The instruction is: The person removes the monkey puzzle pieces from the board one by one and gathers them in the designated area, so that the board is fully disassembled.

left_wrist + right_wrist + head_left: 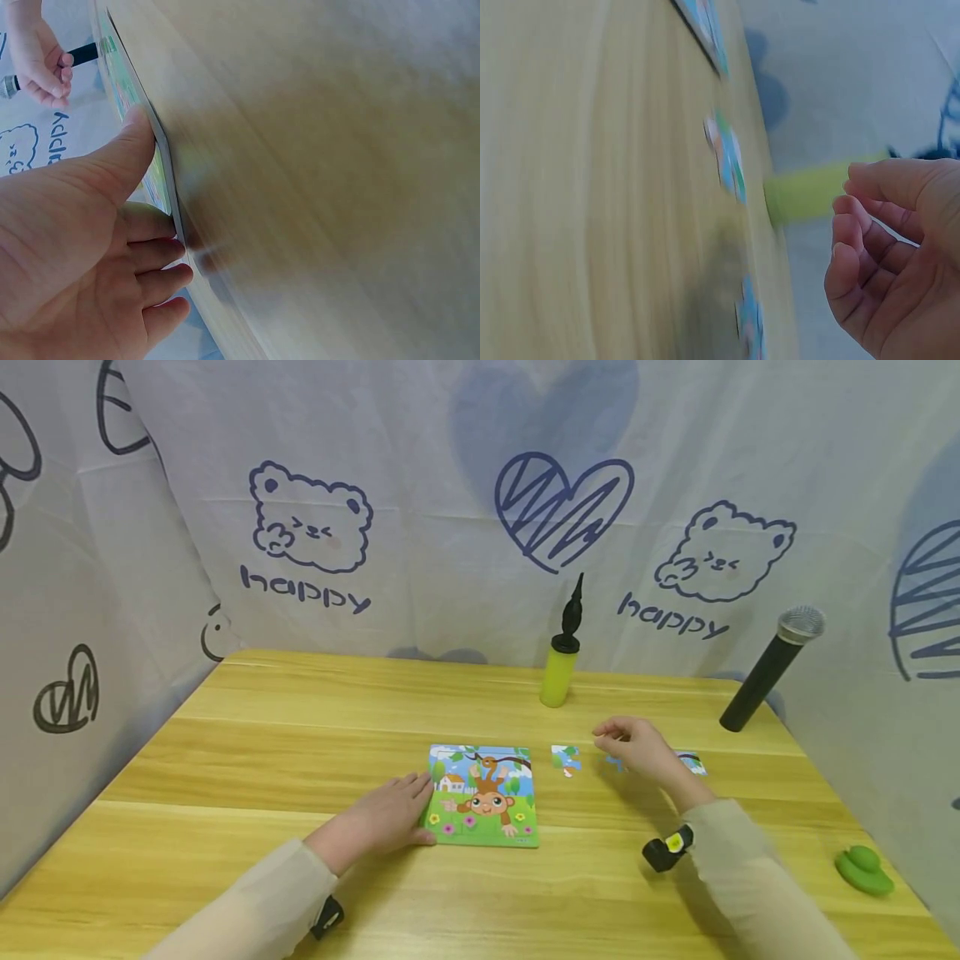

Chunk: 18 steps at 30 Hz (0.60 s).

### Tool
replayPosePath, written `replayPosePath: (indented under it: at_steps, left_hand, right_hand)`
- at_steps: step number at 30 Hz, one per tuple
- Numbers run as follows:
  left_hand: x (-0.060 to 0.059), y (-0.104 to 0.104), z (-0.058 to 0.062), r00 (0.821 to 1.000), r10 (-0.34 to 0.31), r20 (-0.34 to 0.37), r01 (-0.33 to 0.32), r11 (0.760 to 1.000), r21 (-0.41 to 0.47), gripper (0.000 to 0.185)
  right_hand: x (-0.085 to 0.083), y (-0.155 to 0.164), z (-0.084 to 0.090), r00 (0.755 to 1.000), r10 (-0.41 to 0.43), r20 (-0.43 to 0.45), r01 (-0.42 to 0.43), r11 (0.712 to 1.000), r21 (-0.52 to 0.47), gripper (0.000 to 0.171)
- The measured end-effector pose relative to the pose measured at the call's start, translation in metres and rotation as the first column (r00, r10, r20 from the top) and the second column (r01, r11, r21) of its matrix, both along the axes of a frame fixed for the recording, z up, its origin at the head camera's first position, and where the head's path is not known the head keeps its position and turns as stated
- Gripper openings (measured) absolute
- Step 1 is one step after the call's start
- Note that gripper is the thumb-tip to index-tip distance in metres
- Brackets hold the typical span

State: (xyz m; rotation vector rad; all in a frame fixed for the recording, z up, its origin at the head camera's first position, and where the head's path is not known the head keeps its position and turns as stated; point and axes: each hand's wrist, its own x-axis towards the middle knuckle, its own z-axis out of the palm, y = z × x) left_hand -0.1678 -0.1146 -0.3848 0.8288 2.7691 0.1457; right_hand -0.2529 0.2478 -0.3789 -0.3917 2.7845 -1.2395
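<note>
A square monkey jigsaw puzzle [483,802] lies flat on the table, its picture complete as far as it shows. My left hand [390,814] rests at its left side, thumb by the near corner and fingertips along the edge. In the left wrist view the thumb and fingers [161,285] touch the board's rim. My right hand [637,747] is raised above the table with fingers loosely bent; in the right wrist view nothing shows between its fingertips. Below it lies a blue puzzle piece [615,763], partly hidden. Another loose piece [564,758] lies beside the board.
A further piece [692,762] lies right of my right hand, partly covered by the wrist. Behind stands a yellow hand pump [557,677] with a black top. A microphone [765,672] stands at the back right, and a green toy [864,870] sits near the right edge.
</note>
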Motion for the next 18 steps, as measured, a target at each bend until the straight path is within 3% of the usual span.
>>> replayPosePath:
  at_steps: [3,8,18]
  left_hand:
    - [-0.003,-0.002,-0.006,1.0,-0.011,-0.003,0.012,1.0,0.011,0.076]
    - [-0.003,-0.002,-0.006,1.0,-0.01,0.001,0.01,1.0,0.016,0.076]
    - [0.001,0.0,0.001,1.0,0.006,-0.006,-0.006,1.0,-0.011,0.075]
  right_hand:
    - [0.0,-0.02,-0.001,0.998,0.058,-0.01,-0.058,0.998,0.01,0.022]
    - [0.004,-0.055,-0.001,0.988,0.156,0.004,-0.157,0.988,0.015,0.019]
    - [0.011,-0.117,-0.01,0.93,0.367,-0.007,-0.365,0.929,0.066,0.013]
